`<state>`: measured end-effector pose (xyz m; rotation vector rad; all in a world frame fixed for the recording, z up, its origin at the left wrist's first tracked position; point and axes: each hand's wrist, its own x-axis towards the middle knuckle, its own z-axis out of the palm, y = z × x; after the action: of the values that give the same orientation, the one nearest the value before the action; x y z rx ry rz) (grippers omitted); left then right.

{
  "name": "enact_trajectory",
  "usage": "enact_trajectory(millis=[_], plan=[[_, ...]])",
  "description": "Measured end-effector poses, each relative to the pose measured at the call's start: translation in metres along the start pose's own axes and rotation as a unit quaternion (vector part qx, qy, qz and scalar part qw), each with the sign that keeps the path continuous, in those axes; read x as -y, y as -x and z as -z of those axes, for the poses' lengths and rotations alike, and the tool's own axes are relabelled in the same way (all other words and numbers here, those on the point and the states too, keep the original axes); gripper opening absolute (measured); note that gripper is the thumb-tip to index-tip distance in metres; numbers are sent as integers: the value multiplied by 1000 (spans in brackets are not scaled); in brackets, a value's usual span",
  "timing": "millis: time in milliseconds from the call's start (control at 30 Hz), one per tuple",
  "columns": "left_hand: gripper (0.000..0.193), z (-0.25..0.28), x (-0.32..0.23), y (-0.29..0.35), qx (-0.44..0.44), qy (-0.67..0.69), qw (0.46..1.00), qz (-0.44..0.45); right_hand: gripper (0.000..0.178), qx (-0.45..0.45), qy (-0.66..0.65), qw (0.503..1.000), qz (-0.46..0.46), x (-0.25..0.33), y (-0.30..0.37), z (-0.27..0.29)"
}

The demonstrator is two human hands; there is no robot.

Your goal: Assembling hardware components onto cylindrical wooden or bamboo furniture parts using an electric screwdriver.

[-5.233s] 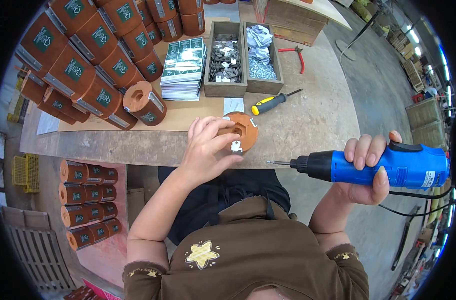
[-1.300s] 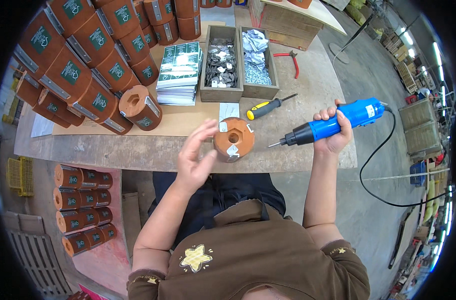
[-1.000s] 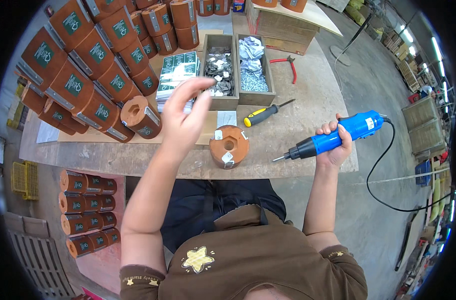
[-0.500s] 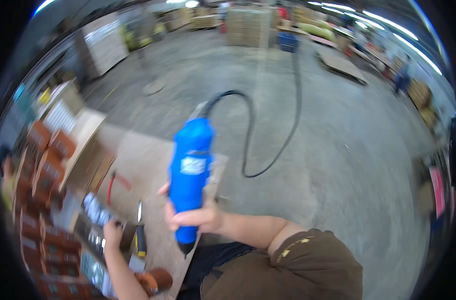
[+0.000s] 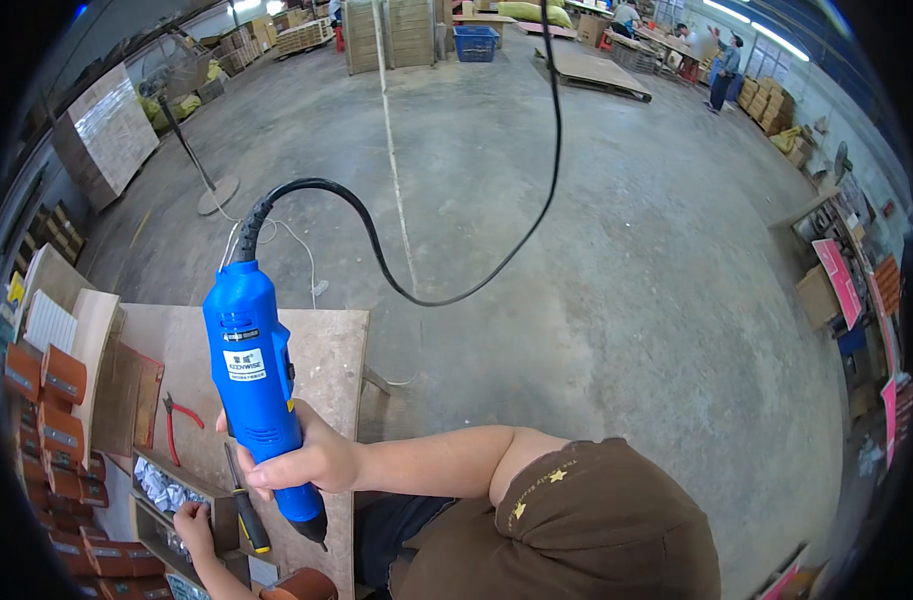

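Note:
A blue electric screwdriver (image 5: 246, 350) is in my right hand (image 5: 311, 455), the fingers wrapped round its lower body. It leans with its black tip down toward the table's right side, and a thick black cable (image 5: 416, 300) leaves its upper end. At a divided wooden bin (image 5: 216, 500), my left hand (image 5: 196, 530) has its fingers bent together at the small silvery parts (image 5: 166, 490); whatever it holds is too small to make out. Beside that bin lies a yellow-and-black screwdriver (image 5: 248, 520). Red-handled pliers (image 5: 183, 415) rest farther back on the table.
The wooden table (image 5: 326, 345) ends at my right. Stacked orange-brown parts (image 5: 61, 430) crowd the left, with another cylindrical one (image 5: 301, 585) at the near edge. A pole stand (image 5: 216, 195) and a blue crate (image 5: 476, 43) stand on the concrete floor. People work far off right.
The view has swung, so the table and both hands sit farther left. The electric screwdriver stays in my right hand, and my left hand stays at the bin.

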<state>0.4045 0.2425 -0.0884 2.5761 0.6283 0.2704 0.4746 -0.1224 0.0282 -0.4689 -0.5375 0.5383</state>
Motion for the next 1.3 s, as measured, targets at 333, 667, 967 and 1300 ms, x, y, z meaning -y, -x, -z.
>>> enact_trajectory(millis=[333,667,967,1300], plan=[[28,22,-8,8,-56,133,983,111,53,21,8,1000,6,8,7,-4],[26,40,-136,145,44,220,972,-74,57,13,-22,995,97,0,6,-19],[23,35,-166,187,56,292,950,-98,55,31,-15,994,101,11,20,-35],[17,36,-176,200,9,329,934,-139,56,68,-1,991,118,18,35,-48]])
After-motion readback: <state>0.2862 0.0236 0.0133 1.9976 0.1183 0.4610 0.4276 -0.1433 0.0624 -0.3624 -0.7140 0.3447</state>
